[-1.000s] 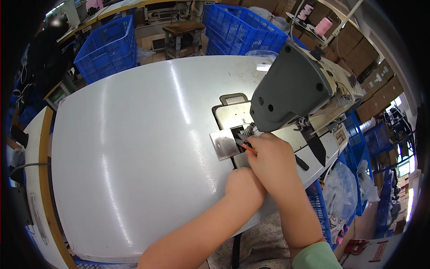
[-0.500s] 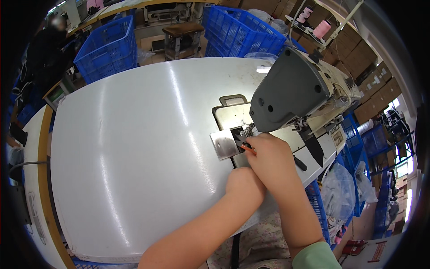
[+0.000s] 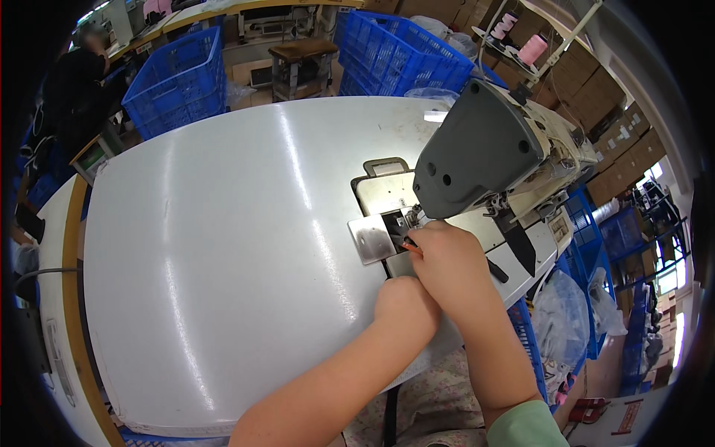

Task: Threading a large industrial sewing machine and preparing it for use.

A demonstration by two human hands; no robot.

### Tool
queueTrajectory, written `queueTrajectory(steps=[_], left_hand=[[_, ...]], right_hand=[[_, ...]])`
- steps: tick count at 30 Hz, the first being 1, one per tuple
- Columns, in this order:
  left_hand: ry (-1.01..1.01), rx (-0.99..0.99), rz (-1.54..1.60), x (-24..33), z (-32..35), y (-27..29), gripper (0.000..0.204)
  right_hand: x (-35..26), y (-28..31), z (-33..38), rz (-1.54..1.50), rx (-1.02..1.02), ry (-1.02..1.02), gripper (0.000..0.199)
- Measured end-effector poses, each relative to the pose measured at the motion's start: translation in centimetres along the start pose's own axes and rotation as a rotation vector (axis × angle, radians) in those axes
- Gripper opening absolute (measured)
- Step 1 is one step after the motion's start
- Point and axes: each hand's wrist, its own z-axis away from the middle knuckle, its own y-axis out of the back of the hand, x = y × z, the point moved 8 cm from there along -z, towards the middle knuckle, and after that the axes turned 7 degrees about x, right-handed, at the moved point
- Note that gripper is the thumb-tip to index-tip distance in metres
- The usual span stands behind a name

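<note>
My right hand (image 3: 450, 249) is closed at the needle area of a sewing machine (image 3: 477, 153). Between its thumb and fingers shows a slim orange tool (image 3: 412, 248), its exact kind unclear. The tool points into the opening beside a slid-out metal cover plate (image 3: 371, 240). My left hand (image 3: 406, 302) rests at the table's front edge, just below that opening. Its wrist lies against the right forearm, and its fingers are hidden from view. To the right of my right hand lies a black-handled tool (image 3: 497, 271), partly covered by the hand.
The white sewing table (image 3: 238, 261) stretches to the left. Blue crates (image 3: 179, 82) and a stool (image 3: 302, 63) stand beyond it. Pink thread cones (image 3: 533, 49) sit on a stand behind the machine. At the far left a person (image 3: 78, 82) sits. Plastic bags (image 3: 562, 313) hang at right.
The view has shifted very slightly. Both hands stay at the same spot, and the orange tool has barely moved. The person at the far left has shifted an arm.
</note>
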Motion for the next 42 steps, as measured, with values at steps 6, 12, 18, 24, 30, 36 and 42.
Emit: queueTrajectory(steps=[6,12,18,24,30,36,42], left_hand=[[-0.060,0.210,-0.030,0.2,0.3,0.1,0.011],[-0.097,0.191,-0.072,0.2,0.3,-0.2,0.010],[-0.067,0.196,-0.057,-0.1,0.0,-0.6,0.010],[-0.071,0.106,-0.045,0.4,0.0,-0.3,0.011],[-0.047,0.128,-0.035,0.1,0.1,-0.1,0.012],[-0.030,0.135,-0.018,-0.3,0.1,-0.5,0.012],[-0.038,0.120,-0.024,0.2,0.1,0.2,0.012]], right_hand=[[0.0,0.3,-0.2,0.089,0.089,-0.002,0.014],[0.4,-1.0,-0.8,0.130,0.009,-0.001,0.013],[-0.5,-0.5,-0.4,0.076,-0.037,0.049,0.009],[0.0,0.8,-0.1,0.100,0.100,-0.047,0.007],[0.3,-0.5,-0.7,0.058,-0.004,0.007,0.010],[-0.2,0.5,-0.2,0.031,0.089,-0.067,0.008],[0.1,0.2,-0.7,0.100,0.051,-0.036,0.010]])
